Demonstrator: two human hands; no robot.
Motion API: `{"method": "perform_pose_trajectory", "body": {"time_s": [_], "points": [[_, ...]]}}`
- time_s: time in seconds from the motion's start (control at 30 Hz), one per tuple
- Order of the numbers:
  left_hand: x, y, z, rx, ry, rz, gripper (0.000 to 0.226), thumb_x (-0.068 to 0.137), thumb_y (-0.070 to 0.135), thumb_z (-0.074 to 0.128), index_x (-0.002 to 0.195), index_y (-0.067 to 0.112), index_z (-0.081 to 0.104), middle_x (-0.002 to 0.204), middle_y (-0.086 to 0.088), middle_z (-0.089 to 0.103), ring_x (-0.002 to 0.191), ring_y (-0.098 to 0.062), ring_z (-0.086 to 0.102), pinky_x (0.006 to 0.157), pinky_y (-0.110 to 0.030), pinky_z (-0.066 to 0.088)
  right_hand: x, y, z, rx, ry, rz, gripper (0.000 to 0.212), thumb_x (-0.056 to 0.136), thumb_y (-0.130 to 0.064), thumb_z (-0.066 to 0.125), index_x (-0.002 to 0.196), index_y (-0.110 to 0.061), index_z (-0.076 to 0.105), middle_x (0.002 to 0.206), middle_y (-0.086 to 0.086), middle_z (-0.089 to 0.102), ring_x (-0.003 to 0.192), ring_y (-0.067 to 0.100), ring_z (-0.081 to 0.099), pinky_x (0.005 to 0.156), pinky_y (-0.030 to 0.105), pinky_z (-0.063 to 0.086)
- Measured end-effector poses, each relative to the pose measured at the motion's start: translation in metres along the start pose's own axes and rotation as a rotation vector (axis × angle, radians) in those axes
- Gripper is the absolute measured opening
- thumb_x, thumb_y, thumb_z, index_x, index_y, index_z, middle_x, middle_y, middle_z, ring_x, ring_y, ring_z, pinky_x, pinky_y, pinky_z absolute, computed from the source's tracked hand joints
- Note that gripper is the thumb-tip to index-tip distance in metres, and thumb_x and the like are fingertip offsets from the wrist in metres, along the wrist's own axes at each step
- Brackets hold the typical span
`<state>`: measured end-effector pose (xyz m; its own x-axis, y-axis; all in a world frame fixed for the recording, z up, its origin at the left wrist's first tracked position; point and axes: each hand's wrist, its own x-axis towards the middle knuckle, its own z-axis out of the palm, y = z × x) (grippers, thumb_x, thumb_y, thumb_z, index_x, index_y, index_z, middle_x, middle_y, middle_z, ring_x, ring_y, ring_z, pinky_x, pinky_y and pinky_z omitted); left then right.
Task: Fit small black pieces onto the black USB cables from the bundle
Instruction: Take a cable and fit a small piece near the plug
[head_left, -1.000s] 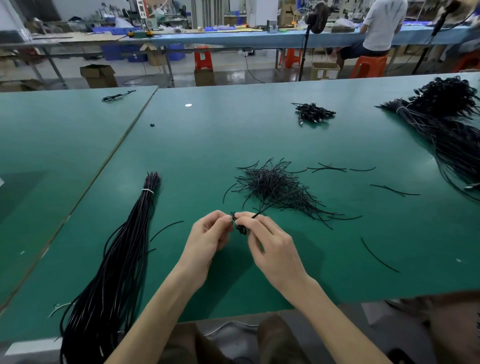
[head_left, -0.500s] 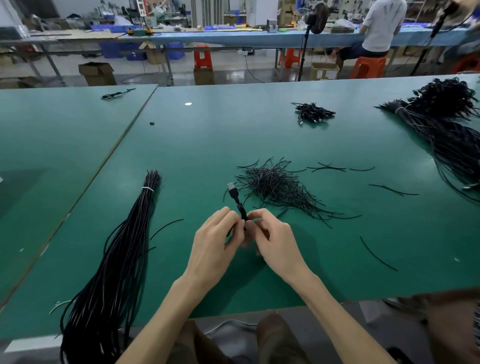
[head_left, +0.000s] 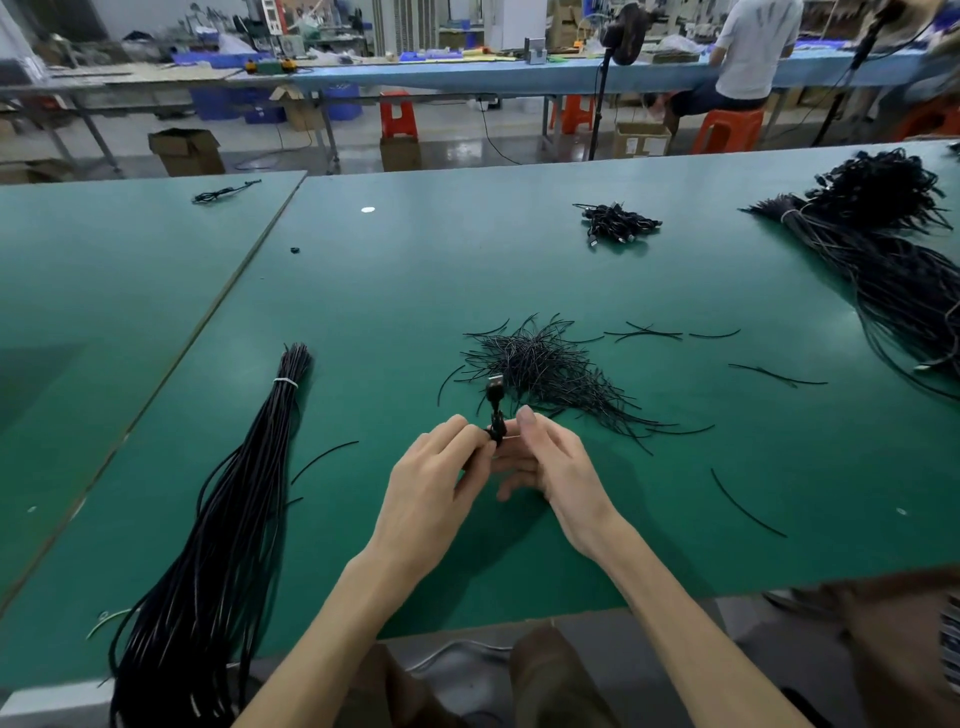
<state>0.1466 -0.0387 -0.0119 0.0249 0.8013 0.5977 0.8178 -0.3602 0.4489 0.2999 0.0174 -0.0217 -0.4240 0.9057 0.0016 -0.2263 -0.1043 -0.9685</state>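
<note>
A short coiled black USB cable (head_left: 496, 410) stands up between my two hands, its plug end pointing away from me. My left hand (head_left: 436, 473) pinches the coil from the left. My right hand (head_left: 545, 460) holds it from the right, thumb raised beside it. Just beyond lies a loose pile of thin black pieces (head_left: 545, 366). A long tied bundle of black cables (head_left: 223, 525) stretches along the left toward the table's near edge.
A small heap of finished coiled cables (head_left: 615, 223) lies far centre-right. A big cable mass (head_left: 893, 260) fills the right side. Stray black pieces (head_left: 748, 501) are scattered on the green table (head_left: 363, 291). A person sits at a far bench.
The coiled cable has been turned so its plug end now sticks up between my hands. Both hands have come closer together and slightly toward me.
</note>
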Motion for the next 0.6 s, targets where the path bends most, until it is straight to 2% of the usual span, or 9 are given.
{"method": "perform_pose_trajectory", "body": {"time_s": [0.07,0.2,0.27,0.33,0.43,0.5,0.6], "points": [[-0.001,0.001,0.000,0.035,-0.009,0.025,0.015,0.101,0.011,0.061,0.087,0.007,0.062,0.080,0.003,0.050,0.067,-0.016,0.043,0.067,-0.021,0.035,0.000,0.000,0.001,-0.031,-0.018,-0.014,0.061,0.098,-0.048,0.055,0.112,0.011,0.059,0.090,0.012,0.075,0.080,0.024,0.072,0.062,0.033,0.058],[-0.003,0.000,0.003,0.035,0.011,0.031,0.017,0.105,0.018,0.058,0.090,0.010,0.063,0.082,0.005,0.053,0.069,-0.014,0.042,0.067,-0.023,0.038,-0.001,0.002,0.001,-0.062,-0.031,-0.035,0.063,0.097,-0.049,0.055,0.111,0.012,0.056,0.086,0.009,0.075,0.077,0.023,0.073,0.059,0.031,0.056],[-0.003,-0.002,0.003,-0.014,0.024,-0.064,0.015,0.105,0.022,0.058,0.093,0.015,0.063,0.085,0.011,0.053,0.071,-0.014,0.047,0.068,-0.028,0.042,-0.001,0.002,0.002,-0.106,-0.046,-0.044,0.057,0.099,-0.049,0.054,0.109,0.007,0.057,0.089,0.011,0.076,0.076,0.027,0.073,0.056,0.030,0.052],[-0.001,-0.004,0.001,-0.103,0.050,-0.205,0.014,0.103,0.025,0.059,0.090,0.021,0.062,0.084,0.013,0.055,0.072,-0.014,0.053,0.065,-0.025,0.043,-0.002,0.002,0.002,-0.191,-0.080,-0.065,0.046,0.100,-0.049,0.057,0.103,-0.003,0.058,0.086,0.013,0.077,0.066,0.029,0.071,0.051,0.028,0.046],[0.006,-0.012,0.000,-0.338,0.001,-0.379,0.020,0.102,0.028,0.062,0.083,0.027,0.064,0.073,0.010,0.061,0.065,-0.008,0.055,0.061,-0.018,0.041,-0.001,0.006,0.001,-0.259,-0.072,-0.084,0.027,0.099,-0.034,0.068,0.093,-0.009,0.059,0.072,0.014,0.074,0.048,0.025,0.061,0.047,0.023,0.042],[0.009,-0.017,-0.004,-0.615,-0.109,-0.505,0.020,0.099,0.035,0.065,0.082,0.025,0.068,0.067,0.006,0.062,0.061,-0.012,0.056,0.061,-0.023,0.045,-0.001,0.008,0.000,-0.259,-0.043,-0.092,0.020,0.099,-0.024,0.070,0.088,-0.010,0.060,0.065,0.014,0.070,0.044,0.022,0.054,0.045,0.025,0.043],[0.006,-0.023,-0.011,-0.882,-0.231,-0.661,0.035,0.088,0.052,0.071,0.099,0.019,0.072,0.075,-0.003,0.064,0.071,-0.018,0.059,0.067,-0.033,0.048,-0.001,0.007,-0.001,-0.227,-0.046,-0.098,0.017,0.099,-0.019,0.068,0.086,-0.009,0.062,0.063,0.011,0.067,0.048,0.021,0.054,0.046,0.026,0.045]]}}
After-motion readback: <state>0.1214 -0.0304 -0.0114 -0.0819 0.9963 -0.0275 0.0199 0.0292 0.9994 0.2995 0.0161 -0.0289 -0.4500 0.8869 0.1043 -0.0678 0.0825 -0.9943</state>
